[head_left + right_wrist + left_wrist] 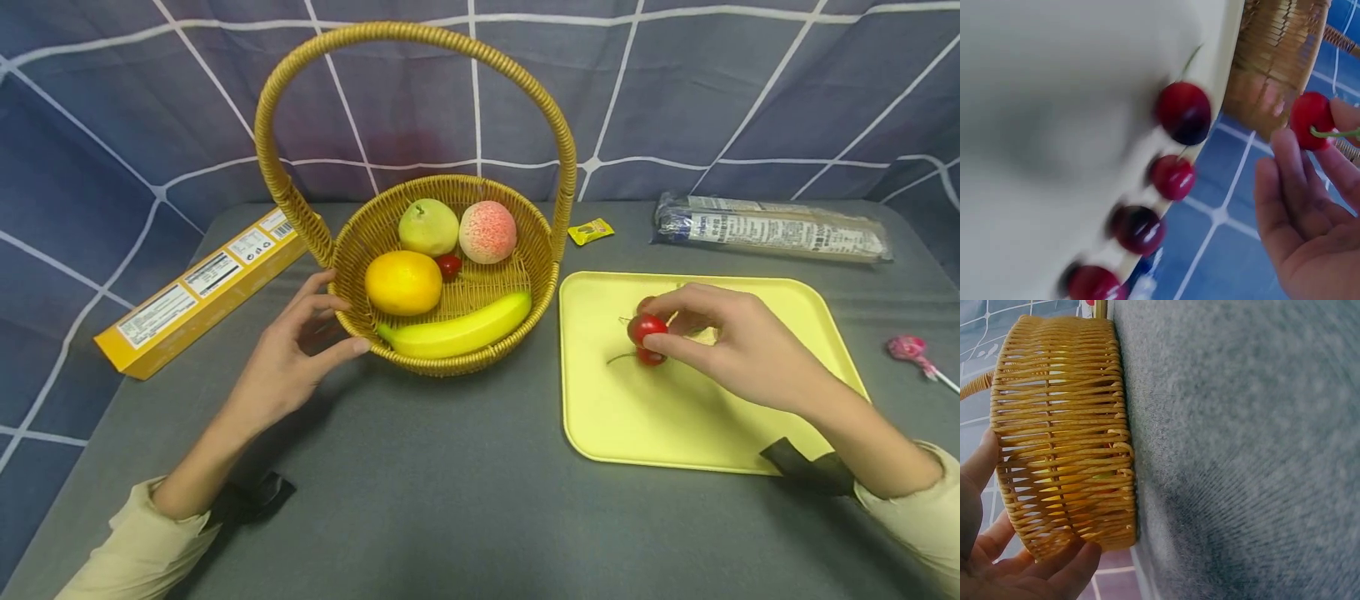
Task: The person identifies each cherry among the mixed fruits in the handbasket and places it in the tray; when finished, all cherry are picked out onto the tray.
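**A cherry is pinched over the yellow tray while the basket is steadied**

A red cherry (646, 327) is held between the thumb and the fingertips of the right hand (731, 346), a little above the yellow tray (675, 433). In the right wrist view the same cherry (1310, 120) is seen at the fingertips (1285, 150), and its green stem is passed between the fingers. The grip is a light pinch, not a full fist. Directly beside the held fruit, another cherry (650, 357) is seen on the tray. In the right wrist view four loose cherries (1174, 177) are counted on the tray surface, in a row near its edge, but this picture is blurred.

The wicker basket (352, 242) is placed just to the left of the tray, on the grey cloth (450, 483). Its side wall is touched by the left hand (296, 354), whose thumb and fingers are spread and relaxed against the weave; nothing is grasped by it. In the basket are laid an orange (402, 282), a banana (457, 331), a green pear (428, 227), a peach (487, 232) and one small cherry (448, 266) between them.

Further out, a yellow box (202, 287) is lying left of the basket. A small yellow sachet (590, 231) and a long packet (772, 227) are lying behind the tray, and a pink lollipop (911, 350) is lying at the right.
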Demonstrator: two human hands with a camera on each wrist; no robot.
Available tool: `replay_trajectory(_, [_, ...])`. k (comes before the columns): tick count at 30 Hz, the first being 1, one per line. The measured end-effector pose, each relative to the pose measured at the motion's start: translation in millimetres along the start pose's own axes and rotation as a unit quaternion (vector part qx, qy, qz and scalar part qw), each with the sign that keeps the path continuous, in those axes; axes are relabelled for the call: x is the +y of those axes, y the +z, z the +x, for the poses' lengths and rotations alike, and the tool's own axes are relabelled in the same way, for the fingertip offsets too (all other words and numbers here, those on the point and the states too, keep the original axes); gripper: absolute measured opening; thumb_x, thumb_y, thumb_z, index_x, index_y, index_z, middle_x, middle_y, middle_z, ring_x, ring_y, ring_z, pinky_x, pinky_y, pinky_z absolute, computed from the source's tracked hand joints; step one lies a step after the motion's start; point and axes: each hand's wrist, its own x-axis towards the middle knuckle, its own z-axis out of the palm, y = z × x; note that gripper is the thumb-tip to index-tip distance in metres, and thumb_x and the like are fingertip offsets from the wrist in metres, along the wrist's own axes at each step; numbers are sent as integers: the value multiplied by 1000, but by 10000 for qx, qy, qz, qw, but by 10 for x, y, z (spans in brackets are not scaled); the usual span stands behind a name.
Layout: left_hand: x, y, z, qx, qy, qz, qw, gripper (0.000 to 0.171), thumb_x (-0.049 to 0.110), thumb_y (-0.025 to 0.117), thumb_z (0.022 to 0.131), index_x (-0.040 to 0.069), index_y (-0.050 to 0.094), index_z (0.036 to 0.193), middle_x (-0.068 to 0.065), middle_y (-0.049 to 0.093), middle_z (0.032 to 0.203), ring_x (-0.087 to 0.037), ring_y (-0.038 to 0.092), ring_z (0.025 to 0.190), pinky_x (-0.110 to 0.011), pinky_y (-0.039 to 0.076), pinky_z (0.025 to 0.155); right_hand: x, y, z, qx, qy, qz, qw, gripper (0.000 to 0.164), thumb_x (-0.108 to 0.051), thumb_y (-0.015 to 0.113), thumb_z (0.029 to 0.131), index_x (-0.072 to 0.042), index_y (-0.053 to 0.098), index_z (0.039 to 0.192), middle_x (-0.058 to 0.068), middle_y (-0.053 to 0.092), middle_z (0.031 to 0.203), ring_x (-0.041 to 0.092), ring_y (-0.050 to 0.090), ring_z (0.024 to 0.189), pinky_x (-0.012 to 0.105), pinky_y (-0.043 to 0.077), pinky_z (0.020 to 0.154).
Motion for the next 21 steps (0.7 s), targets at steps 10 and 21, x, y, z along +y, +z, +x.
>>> replay_trajectory(10, [33,6,7,-59,-101,-131,9998,42,7,76,87,-3,55,122,-9,28,158,-37,42,133,-55,42,106,426,-96,-286,-268,466,-578,9969,23,-1,79,82,-10,72,102,-3,70,94,5,63,75,14,50,63])
replay_trajectory(21, [14,6,-2,-55,-55,-116,9999,42,9,76,88,-4,55,122,-9,29,158,-37,43,133,-56,42,106,512,-60,-317,-440,633,-745,9942,24,0,79,81,-7,72,102,0,69,92,2,61,74,16,52,61])
